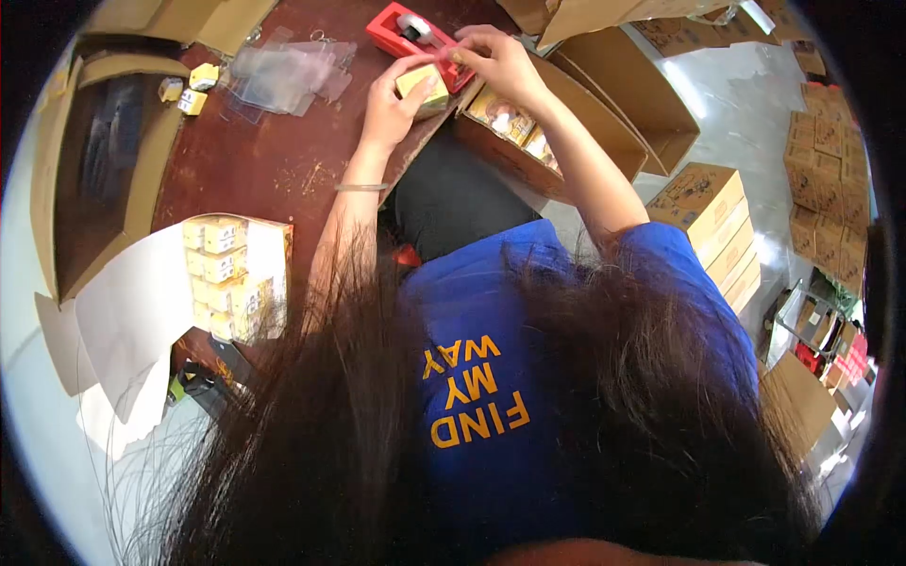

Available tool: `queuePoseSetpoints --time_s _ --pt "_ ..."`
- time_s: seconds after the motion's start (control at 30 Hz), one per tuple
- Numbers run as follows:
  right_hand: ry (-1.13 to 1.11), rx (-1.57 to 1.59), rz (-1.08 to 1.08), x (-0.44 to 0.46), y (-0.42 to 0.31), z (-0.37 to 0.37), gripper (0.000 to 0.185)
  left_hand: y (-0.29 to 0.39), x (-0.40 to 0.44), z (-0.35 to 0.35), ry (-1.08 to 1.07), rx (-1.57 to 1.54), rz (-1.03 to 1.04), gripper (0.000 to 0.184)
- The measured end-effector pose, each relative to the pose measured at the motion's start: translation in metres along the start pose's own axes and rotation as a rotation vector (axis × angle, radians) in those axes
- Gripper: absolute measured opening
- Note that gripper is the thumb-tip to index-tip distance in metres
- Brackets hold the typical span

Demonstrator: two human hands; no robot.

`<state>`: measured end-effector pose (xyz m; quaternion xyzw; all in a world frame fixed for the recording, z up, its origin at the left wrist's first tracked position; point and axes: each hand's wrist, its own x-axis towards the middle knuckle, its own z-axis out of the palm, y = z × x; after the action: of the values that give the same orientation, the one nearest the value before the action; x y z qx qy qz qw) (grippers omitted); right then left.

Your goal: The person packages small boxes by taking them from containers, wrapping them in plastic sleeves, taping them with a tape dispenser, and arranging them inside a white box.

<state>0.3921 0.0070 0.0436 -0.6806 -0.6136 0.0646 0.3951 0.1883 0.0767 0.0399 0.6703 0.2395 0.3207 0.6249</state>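
My left hand point(389, 106) is wrapped round a small yellow box point(422, 91) near the table's edge. Just right of it, my right hand point(493, 62) has its fingers pinched at the red tape dispenser point(387, 28); what lies between the fingertips is too small to make out. A roll of tape point(415, 29) sits in the dispenser, behind both hands. Clear plastic sheets point(283, 75) lie in a loose pile on the dark red table point(255, 170), left of my hands.
Three little yellow boxes point(192, 101) stand at the table's left. A white-flapped carton point(142, 292) holds stacked small boxes point(219, 269). Open cartons point(604, 94) flank the table on the right, one containing packed boxes point(500, 115). Closed cartons point(703, 203) are stacked beyond my right arm.
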Motion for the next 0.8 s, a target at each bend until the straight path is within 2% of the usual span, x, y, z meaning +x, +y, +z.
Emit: queuePoseSetpoints --time_s 0.1,0.13,0.27,0.3,0.43,0.6,0.8 --pt "0.297 -0.034 -0.213 -0.003 0.000 0.007 0.025 -0.003 0.005 0.003 0.023 0.068 -0.088 0.029" --pt "0.296 -0.031 -0.213 -0.005 -0.005 0.004 0.025 -0.003 0.006 0.003 0.025 0.070 -0.090 0.029" --pt "-0.177 0.522 0.611 -0.033 -0.026 -0.015 0.015 -0.004 0.005 0.003 0.037 0.047 -0.082 0.029" --pt "-0.180 0.521 0.619 -0.037 -0.024 -0.015 0.015 -0.007 0.002 0.003 0.036 0.043 -0.090 0.029" --pt "-0.269 0.943 0.733 -0.035 -0.011 -0.014 0.012 -0.007 0.005 0.004 0.027 0.004 -0.047 0.029" --pt "-0.233 1.159 0.749 -0.038 0.003 -0.009 0.014 -0.009 0.005 0.002 0.028 0.007 -0.069 0.029" --pt "-0.262 0.970 0.708 -0.040 0.001 -0.010 0.013 -0.008 0.004 0.002 0.022 0.051 -0.042 0.030"
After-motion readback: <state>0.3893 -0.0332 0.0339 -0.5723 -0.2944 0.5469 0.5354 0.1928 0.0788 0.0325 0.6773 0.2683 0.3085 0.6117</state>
